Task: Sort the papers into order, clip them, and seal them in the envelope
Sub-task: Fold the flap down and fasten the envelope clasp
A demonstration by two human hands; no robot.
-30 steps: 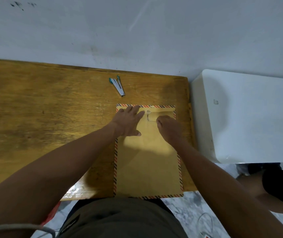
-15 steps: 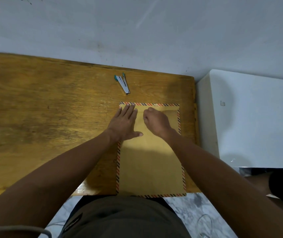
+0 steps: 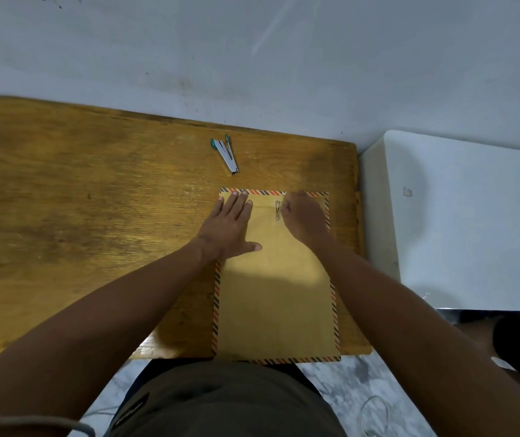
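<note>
A brown envelope (image 3: pixel 276 294) with a red-and-black striped border lies flat on the wooden desk (image 3: pixel 94 231), its flap folded down at the far end. My left hand (image 3: pixel 228 227) presses flat on its upper left part, fingers straight. My right hand (image 3: pixel 304 216) is curled at the flap. Its fingertips pinch at the string tie (image 3: pixel 277 211) that runs between two small buttons. No papers show outside the envelope.
A small stapler (image 3: pixel 226 155) with teal ends lies on the desk just beyond the envelope. A white box-like surface (image 3: pixel 460 222) stands close against the desk's right side. The wall runs along the far edge. A cable (image 3: pixel 375 414) lies on the marbled floor below.
My right hand has shifted a little to the right, so the string tie shows again. My left hand stays flat on the envelope.
</note>
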